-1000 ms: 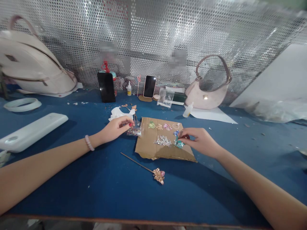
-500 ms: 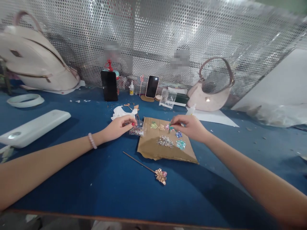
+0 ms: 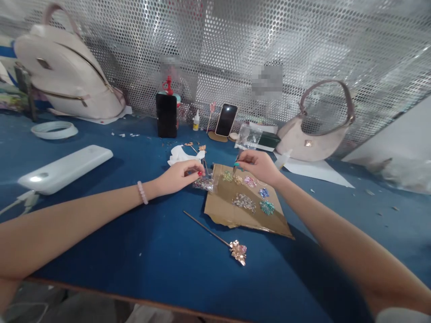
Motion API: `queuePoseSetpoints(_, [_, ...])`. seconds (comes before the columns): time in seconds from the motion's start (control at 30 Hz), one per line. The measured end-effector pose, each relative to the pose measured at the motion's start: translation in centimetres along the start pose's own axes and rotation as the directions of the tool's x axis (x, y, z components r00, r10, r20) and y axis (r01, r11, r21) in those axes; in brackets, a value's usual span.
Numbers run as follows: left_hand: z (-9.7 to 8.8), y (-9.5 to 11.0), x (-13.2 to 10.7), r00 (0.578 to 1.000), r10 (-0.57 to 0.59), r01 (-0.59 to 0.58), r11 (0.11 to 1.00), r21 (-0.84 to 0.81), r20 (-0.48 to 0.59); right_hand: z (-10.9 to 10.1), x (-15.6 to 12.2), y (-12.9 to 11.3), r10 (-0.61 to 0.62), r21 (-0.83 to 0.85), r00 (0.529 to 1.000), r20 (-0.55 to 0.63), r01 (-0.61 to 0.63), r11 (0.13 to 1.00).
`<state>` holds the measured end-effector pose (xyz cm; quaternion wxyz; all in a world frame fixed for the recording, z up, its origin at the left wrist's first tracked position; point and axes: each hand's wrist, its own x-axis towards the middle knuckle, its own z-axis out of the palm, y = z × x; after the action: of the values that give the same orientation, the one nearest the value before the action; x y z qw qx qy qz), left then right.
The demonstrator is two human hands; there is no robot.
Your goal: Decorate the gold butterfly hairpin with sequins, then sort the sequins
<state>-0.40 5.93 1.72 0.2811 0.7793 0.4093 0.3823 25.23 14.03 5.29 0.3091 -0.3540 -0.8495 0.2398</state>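
Observation:
My left hand (image 3: 183, 176) pinches the upper edge of a small clear plastic bag (image 3: 204, 183) that holds mixed coloured rhinestones. The bag rests at the left edge of a cardboard sheet (image 3: 222, 208). In my right hand (image 3: 257, 165), thumb and fingers are closed on what looks like slim tweezers (image 3: 235, 169), tips down over the cardboard's far side. Sorted rhinestones lie there in small heaps: green (image 3: 228, 176), peach (image 3: 238, 180), pink (image 3: 249, 181), blue (image 3: 264, 193), silver (image 3: 244, 202) and teal (image 3: 267, 207). Nearer me lies a gold hairpin with a butterfly-like end (image 3: 238, 252).
Behind the hands are white paper scraps (image 3: 180, 154), a black phone (image 3: 166, 115), a glue bottle (image 3: 196, 121) and a propped phone (image 3: 226, 120). A white power bank (image 3: 67, 168) lies left. A backpack (image 3: 74, 76) and a handbag (image 3: 316, 134) stand by the perforated metal wall.
My right hand has moved left across the cardboard, from beside the pink heap toward the green and peach ones. My left hand stays at the bag. The whole view has shifted slightly.

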Motion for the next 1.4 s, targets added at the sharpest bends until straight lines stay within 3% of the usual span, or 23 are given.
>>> queuePoseSetpoints(0.1, [0.0,0.0,0.0,1.0,-0.003,0.003,1.0,-0.014,0.004,-0.9,-1.7,-0.5,-0.007,0.038,1.0,0.001,0.007,0.999])
queuePoseSetpoints(0.17, [0.0,-0.1,0.0,1.0,-0.013,0.013,1.0,-0.011,0.011,-1.7,-3.3,-1.5,-0.022,0.034,0.997,0.073,0.019,0.999])
queuePoseSetpoints(0.27, [0.0,-0.5,0.0,1.0,-0.008,0.008,1.0,-0.002,0.015,-2.6,-5.5,-3.1,-0.072,-0.137,0.963,0.259,0.111,0.984])
queuePoseSetpoints(0.37, [0.0,-0.7,0.0,1.0,-0.004,0.004,1.0,0.016,0.011,-3.0,-6.8,-4.1,-0.119,-0.219,0.938,0.325,0.197,0.956])
queuePoseSetpoints(0.73, [-0.1,0.2,0.0,0.999,-0.038,0.038,0.998,0.051,0.0,-2.8,-7.0,-3.8,-0.163,-0.234,0.92,0.356,0.257,0.938])
queuePoseSetpoints(1.4, [0.0,-0.3,0.1,1.0,-0.025,0.025,0.999,0.043,-0.003,-2.9,-7.1,-4.1,-0.175,-0.247,0.915,0.365,0.276,0.929])
